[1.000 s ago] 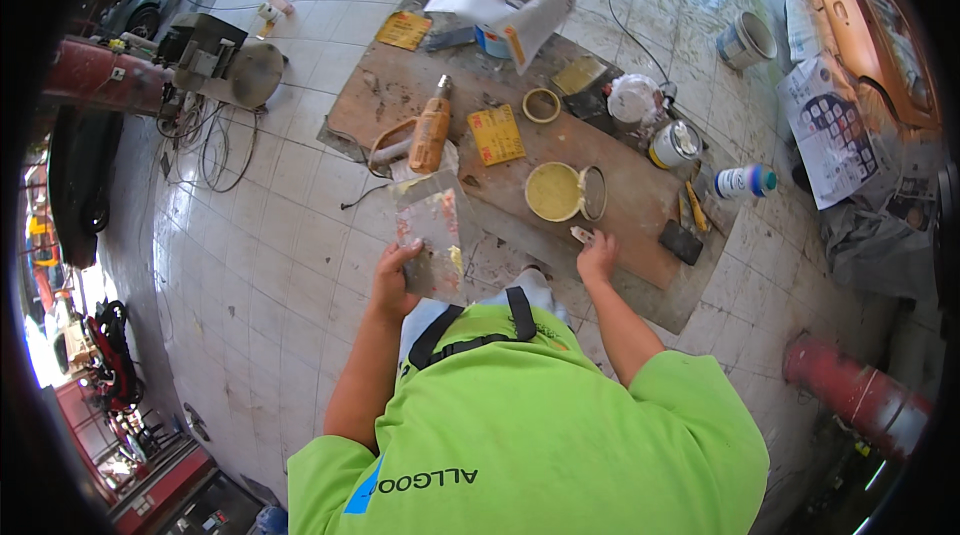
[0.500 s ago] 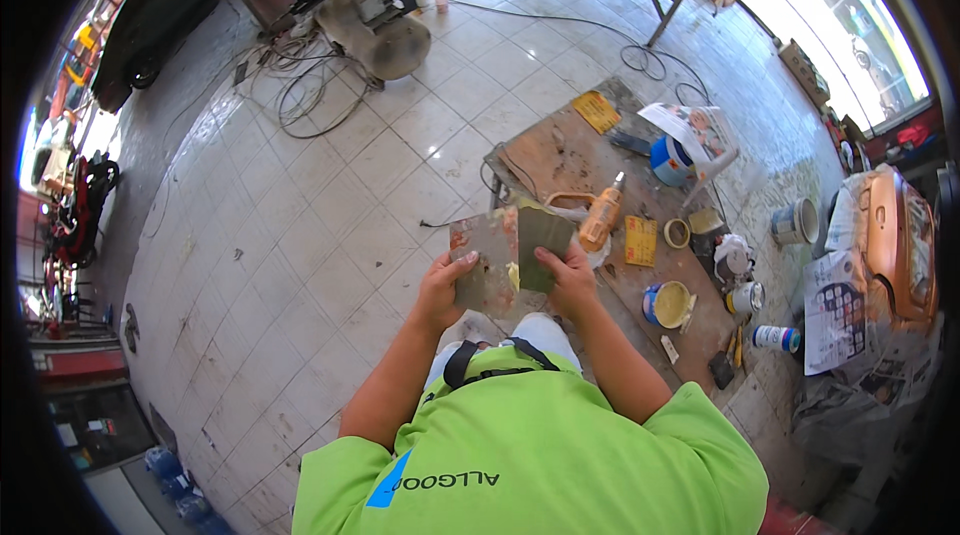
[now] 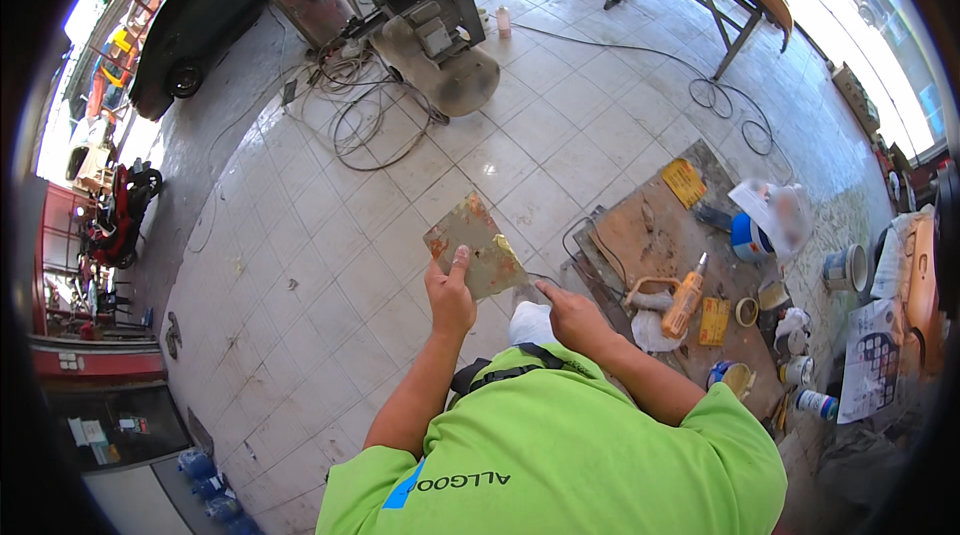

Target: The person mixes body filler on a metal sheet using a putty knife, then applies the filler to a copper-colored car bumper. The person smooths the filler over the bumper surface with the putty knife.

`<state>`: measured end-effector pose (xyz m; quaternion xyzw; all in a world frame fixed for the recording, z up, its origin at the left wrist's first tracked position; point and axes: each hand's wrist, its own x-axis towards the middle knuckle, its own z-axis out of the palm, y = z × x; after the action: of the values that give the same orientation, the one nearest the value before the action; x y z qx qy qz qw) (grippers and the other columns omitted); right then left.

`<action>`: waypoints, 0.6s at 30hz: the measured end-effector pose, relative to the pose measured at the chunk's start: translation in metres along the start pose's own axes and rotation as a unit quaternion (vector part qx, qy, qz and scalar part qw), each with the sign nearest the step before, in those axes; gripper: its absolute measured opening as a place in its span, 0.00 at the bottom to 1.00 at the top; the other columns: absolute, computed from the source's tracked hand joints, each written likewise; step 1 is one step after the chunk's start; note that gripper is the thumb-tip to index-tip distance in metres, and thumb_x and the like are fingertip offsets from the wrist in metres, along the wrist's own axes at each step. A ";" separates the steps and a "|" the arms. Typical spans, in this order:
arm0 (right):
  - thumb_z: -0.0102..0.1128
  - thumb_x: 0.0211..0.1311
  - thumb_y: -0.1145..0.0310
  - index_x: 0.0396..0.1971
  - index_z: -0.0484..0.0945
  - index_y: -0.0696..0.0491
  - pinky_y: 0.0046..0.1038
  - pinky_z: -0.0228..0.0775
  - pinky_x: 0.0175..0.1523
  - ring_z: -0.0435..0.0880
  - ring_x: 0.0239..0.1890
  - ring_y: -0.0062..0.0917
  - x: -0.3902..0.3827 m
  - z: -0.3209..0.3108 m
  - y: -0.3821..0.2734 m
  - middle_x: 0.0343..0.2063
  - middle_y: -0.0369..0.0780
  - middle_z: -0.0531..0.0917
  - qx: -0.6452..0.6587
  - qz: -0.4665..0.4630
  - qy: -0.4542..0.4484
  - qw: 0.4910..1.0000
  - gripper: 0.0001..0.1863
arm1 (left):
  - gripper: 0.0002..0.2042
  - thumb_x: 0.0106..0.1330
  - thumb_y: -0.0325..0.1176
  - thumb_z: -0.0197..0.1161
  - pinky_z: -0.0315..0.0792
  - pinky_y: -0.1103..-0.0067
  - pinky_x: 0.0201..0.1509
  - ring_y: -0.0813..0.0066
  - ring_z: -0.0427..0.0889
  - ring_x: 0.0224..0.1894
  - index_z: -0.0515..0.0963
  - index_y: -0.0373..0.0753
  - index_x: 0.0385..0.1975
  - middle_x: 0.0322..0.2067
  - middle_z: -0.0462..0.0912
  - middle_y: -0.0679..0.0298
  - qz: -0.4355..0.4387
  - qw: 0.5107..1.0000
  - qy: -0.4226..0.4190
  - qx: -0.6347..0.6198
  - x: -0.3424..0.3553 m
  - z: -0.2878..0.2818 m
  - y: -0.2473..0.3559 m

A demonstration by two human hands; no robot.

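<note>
My left hand (image 3: pixel 452 297) grips a flat, roughly square plate (image 3: pixel 475 247), its thumb lying on the upper face. The plate is grey-green, with reddish patches and a yellow putty-like smear along its right edge. My right hand (image 3: pixel 582 321) is closed, with the index finger reaching toward the plate's lower right corner. A thin grey spreader (image 3: pixel 525 293) shows at that fingertip, seen nearly edge-on against the plate's corner. The rest of the spreader and the other right fingers are hidden.
To my right, a low brown board (image 3: pixel 640 230) bears an orange power tool (image 3: pixel 685 305), yellow packets (image 3: pixel 684 182), a tape roll (image 3: pixel 746 312) and an opened putty can (image 3: pixel 738 378). A blue bucket (image 3: pixel 748 237) stands there too. An air compressor (image 3: pixel 435 35) with coiled hoses (image 3: pixel 375 130) stands ahead.
The view has swung left. The hands have drawn apart a little; the plate in my left hand has turned, and the right-hand spreader has tipped from face-on to nearly edge-on.
</note>
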<state>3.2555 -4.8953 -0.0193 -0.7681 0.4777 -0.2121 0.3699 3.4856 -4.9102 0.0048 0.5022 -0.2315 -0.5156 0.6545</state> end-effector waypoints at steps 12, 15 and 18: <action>0.65 0.50 0.83 0.53 0.85 0.43 0.37 0.72 0.63 0.82 0.61 0.30 0.268 -0.139 -0.052 0.53 0.30 0.86 -0.218 -0.323 0.091 0.917 0.28 | 0.17 0.76 0.30 0.58 0.74 0.74 0.58 0.71 0.83 0.49 0.75 0.31 0.61 0.48 0.87 0.55 0.035 0.949 -0.152 0.274 0.171 0.050 0.083; 0.68 0.50 0.80 0.52 0.86 0.42 0.37 0.71 0.61 0.82 0.58 0.29 0.297 -0.134 -0.045 0.53 0.30 0.86 -0.185 -0.265 0.046 0.945 0.27 | 0.15 0.75 0.28 0.58 0.75 0.73 0.55 0.71 0.84 0.47 0.76 0.30 0.58 0.46 0.88 0.54 0.082 0.951 -0.125 0.269 0.209 0.068 0.088; 0.69 0.47 0.79 0.51 0.86 0.43 0.36 0.71 0.59 0.83 0.58 0.29 0.323 -0.121 -0.041 0.53 0.30 0.86 -0.162 -0.222 0.023 0.961 0.27 | 0.14 0.75 0.27 0.59 0.77 0.73 0.52 0.71 0.84 0.46 0.77 0.30 0.57 0.46 0.88 0.54 0.111 0.940 -0.105 0.305 0.258 0.075 0.098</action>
<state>3.3436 -5.2166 0.0809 -0.8993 0.3315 -0.2267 0.1730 3.5603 -5.1797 0.0662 0.5917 -0.4996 -0.3945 0.4947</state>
